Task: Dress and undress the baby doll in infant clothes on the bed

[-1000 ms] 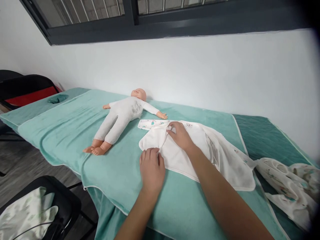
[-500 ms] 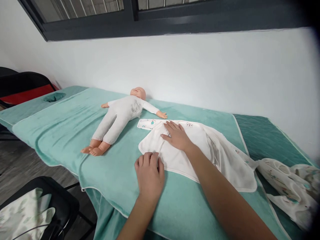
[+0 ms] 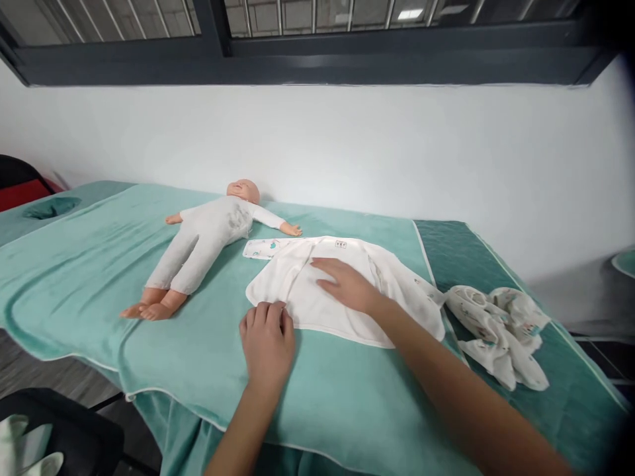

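A white baby shirt (image 3: pixel 342 317) lies spread on the green bed cover (image 3: pixel 367 403), with a small printed label near its top edge and a patterned sleeve reaching left. My right hand (image 3: pixel 347 284) rests on the middle of the cloth, fingers stretched out and palm down. At the shirt's lower left edge, my left hand (image 3: pixel 268 340) has its fingers curled and close together, thumb beside the index finger, closed on the hem. A baby doll (image 3: pixel 208 228) in a white body lies on its back to the left, its one hand just above the shirt's sleeve.
More patterned baby clothes (image 3: pixel 501 330) lie bunched on the darker cover at the right. A black chair (image 3: pixel 74 423) with folded cloth stands at the lower left. Behind the bed are a white wall (image 3: pixel 347 152) and a dark window frame (image 3: pixel 377 63).
My view has turned to the right, so more of the bunched clothes shows. My right hand has slid slightly downward over the shirt and its fingers lie closer together. My left hand stays at the hem.
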A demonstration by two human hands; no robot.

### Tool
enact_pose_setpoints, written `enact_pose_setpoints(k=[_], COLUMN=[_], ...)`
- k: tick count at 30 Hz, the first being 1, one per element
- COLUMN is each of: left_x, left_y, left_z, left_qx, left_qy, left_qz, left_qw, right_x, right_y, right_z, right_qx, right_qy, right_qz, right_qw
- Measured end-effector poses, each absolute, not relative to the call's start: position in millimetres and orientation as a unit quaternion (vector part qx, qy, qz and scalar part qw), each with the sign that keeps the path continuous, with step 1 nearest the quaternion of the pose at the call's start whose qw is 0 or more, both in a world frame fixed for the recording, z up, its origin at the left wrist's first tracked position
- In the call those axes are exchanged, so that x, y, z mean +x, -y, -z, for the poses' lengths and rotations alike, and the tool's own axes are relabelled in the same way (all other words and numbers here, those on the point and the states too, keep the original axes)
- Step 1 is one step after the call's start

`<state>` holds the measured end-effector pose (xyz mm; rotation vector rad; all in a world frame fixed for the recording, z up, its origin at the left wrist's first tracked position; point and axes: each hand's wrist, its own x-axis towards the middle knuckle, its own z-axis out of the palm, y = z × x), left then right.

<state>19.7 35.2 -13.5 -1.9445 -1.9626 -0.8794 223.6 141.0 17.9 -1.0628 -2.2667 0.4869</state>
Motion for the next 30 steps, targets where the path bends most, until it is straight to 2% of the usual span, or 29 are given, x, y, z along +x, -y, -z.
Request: enact_pose_setpoints(k=[3, 5, 7, 10, 12, 14, 18, 21, 23, 25, 27, 30], left_x=[21, 22, 25, 37, 51, 70, 113, 135, 140, 138, 134, 131], left_y=[-35, -35, -35, -37, -41, -48, -74, -95, -105, -110, -110, -107], left_z=[13, 12, 9, 3, -4, -11, -24, -27, -26, -24, -23, -20], left_qx=[-0.663, -0.665, -0.684, -0.728, -0.738, -0.730, -0.665, -0.534, -0.439, -0.380, -0.367, -0.389], left_qy=[0.671, 0.656, 0.621, 0.557, 0.528, 0.513, 0.489, 0.429, 0.366, 0.319, 0.298, 0.293], left_qz=[0.306, 0.328, 0.354, 0.389, 0.419, 0.448, 0.447, 0.450, 0.459, 0.469, 0.474, 0.468], left_qw=[0.128, 0.141, 0.144, 0.093, 0.028, -0.062, -0.345, -0.573, -0.680, -0.731, -0.743, -0.738], right_x=[284, 324, 352, 369, 367, 364, 365, 364, 356, 347, 342, 349], right_y=[-134, -133, -132, -128, -126, -126, -122, -106, -92, -84, -85, -103], right_z=[-27, -28, -25, -18, -16, -15, -23, -38, -50, -56, -54, -34], right_qx=[-0.516, -0.624, -0.719, -0.781, -0.786, -0.773, -0.706, -0.567, -0.423, -0.332, -0.336, -0.503], right_qy=[0.756, 0.668, 0.607, 0.586, 0.590, 0.602, 0.626, 0.641, 0.656, 0.664, 0.662, 0.629], right_qz=[-0.159, -0.110, -0.068, -0.068, -0.076, -0.093, -0.173, -0.367, -0.517, -0.582, -0.564, -0.397], right_qw=[0.370, 0.390, 0.333, 0.206, 0.169, 0.178, 0.283, 0.363, 0.351, 0.332, 0.362, 0.441])
